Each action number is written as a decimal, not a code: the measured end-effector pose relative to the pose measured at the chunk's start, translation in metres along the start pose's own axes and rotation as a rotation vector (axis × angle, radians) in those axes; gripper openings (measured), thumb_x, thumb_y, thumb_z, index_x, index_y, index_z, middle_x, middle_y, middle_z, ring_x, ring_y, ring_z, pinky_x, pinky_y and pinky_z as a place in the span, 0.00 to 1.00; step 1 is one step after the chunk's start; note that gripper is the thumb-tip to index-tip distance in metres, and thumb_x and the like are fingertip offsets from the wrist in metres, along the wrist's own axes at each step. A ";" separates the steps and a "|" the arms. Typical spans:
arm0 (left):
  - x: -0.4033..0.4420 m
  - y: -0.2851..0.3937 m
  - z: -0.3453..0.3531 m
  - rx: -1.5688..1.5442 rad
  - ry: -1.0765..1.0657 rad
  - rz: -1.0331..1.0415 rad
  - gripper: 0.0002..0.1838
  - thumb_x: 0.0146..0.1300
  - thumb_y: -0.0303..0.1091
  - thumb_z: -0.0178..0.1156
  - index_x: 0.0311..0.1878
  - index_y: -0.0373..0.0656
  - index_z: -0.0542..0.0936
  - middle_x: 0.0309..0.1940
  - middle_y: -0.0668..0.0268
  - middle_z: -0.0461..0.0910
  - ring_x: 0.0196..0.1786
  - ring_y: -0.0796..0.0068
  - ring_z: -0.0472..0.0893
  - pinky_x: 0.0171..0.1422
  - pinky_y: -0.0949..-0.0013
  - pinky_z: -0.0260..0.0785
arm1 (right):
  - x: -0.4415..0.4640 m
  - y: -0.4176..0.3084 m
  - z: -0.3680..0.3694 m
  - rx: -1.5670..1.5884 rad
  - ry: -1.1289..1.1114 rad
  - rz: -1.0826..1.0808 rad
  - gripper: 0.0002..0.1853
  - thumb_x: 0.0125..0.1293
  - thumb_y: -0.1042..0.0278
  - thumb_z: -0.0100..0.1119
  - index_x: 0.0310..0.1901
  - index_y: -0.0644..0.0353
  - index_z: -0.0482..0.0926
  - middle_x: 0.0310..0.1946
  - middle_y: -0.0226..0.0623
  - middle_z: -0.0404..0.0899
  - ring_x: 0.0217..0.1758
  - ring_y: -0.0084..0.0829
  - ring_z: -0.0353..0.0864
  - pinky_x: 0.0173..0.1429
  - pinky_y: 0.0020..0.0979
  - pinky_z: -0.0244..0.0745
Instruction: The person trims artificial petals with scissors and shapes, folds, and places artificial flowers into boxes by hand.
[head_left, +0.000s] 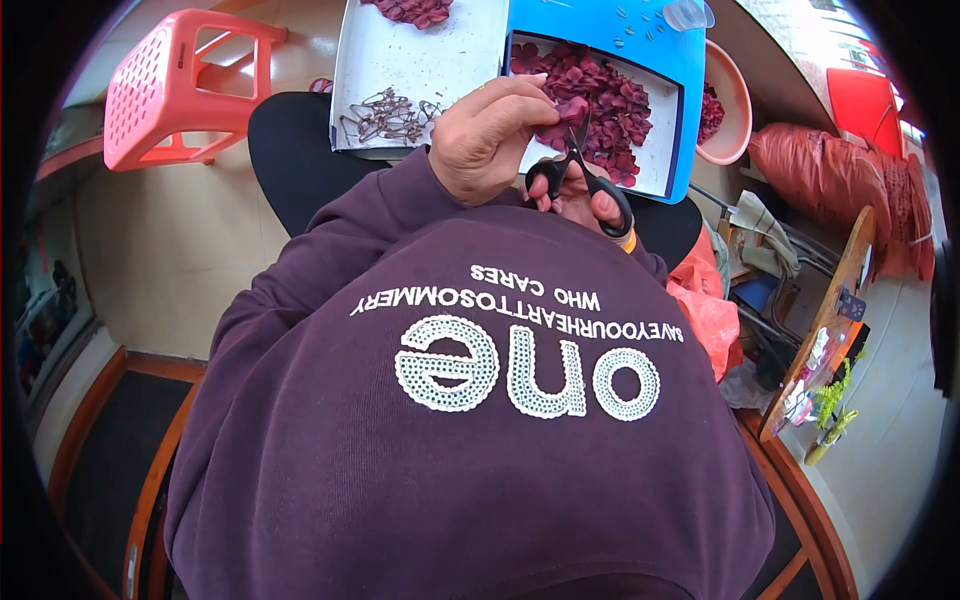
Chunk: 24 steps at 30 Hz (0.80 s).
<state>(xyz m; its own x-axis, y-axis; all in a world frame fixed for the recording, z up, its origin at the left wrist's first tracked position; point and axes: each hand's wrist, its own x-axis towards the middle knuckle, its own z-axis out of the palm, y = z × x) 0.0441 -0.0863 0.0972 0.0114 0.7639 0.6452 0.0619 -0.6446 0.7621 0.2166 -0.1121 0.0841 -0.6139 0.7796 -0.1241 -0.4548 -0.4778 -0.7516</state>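
Observation:
My left hand (492,135) is closed in a pinch on a dark red fabric petal (571,111), held up over the edge of a box. Black-handled scissors (612,196) are in my right hand (577,199), with fingers in the handle loops. Their blades point up and lie close to the petal; whether they touch it I cannot tell. Behind both hands, a pile of dark red petals (610,100) fills much of a white-lined box (655,165). Part of my right hand is hidden by the scissors.
A white tray (440,60) holds thin brown wire-like pieces (388,117) and another petal cluster (410,10). The blue surface (560,15) carries a clear cup (688,14). A pink basin (738,100) stands right, a pink stool (190,90) left.

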 end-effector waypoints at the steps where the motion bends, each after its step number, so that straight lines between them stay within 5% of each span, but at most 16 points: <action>1: -0.001 0.000 0.000 -0.001 0.003 0.000 0.13 0.50 0.09 0.50 0.35 0.36 0.77 0.37 0.61 0.77 0.49 0.63 0.76 0.50 0.72 0.70 | 0.001 0.001 0.001 -0.002 0.000 0.002 0.30 0.53 0.45 0.56 0.38 0.71 0.74 0.34 0.44 0.75 0.29 0.20 0.69 0.32 0.14 0.62; 10: -0.007 0.000 0.011 -0.394 0.227 -0.561 0.10 0.50 0.12 0.52 0.35 0.36 0.75 0.31 0.64 0.76 0.35 0.75 0.76 0.42 0.76 0.69 | 0.008 0.012 -0.006 -0.050 0.111 0.030 0.24 0.58 0.50 0.53 0.38 0.70 0.74 0.32 0.41 0.76 0.28 0.20 0.70 0.33 0.15 0.61; 15: -0.003 -0.004 0.013 -0.488 0.371 -0.689 0.07 0.53 0.18 0.55 0.36 0.37 0.73 0.27 0.66 0.75 0.30 0.77 0.74 0.38 0.78 0.68 | 0.013 0.003 0.004 0.058 0.197 0.202 0.20 0.61 0.52 0.50 0.36 0.66 0.75 0.31 0.39 0.77 0.28 0.19 0.69 0.32 0.15 0.60; 20: -0.008 -0.013 0.007 0.055 0.099 -0.487 0.05 0.55 0.23 0.56 0.35 0.38 0.73 0.25 0.66 0.74 0.27 0.78 0.73 0.34 0.78 0.66 | 0.014 0.004 0.009 -0.021 0.274 0.205 0.19 0.62 0.52 0.49 0.34 0.64 0.76 0.31 0.37 0.78 0.26 0.18 0.68 0.31 0.16 0.59; 24: -0.008 -0.013 0.004 0.170 0.059 -0.418 0.05 0.57 0.25 0.55 0.38 0.37 0.73 0.27 0.65 0.76 0.28 0.79 0.73 0.35 0.80 0.66 | 0.013 0.005 0.005 -0.073 0.274 0.209 0.19 0.62 0.52 0.49 0.34 0.64 0.76 0.31 0.38 0.78 0.25 0.18 0.68 0.30 0.16 0.59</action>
<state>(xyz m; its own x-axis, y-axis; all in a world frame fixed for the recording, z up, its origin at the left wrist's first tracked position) 0.0474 -0.0840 0.0816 -0.1060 0.9512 0.2897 0.2124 -0.2630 0.9411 0.2027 -0.1064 0.0819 -0.4888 0.7523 -0.4418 -0.2844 -0.6162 -0.7345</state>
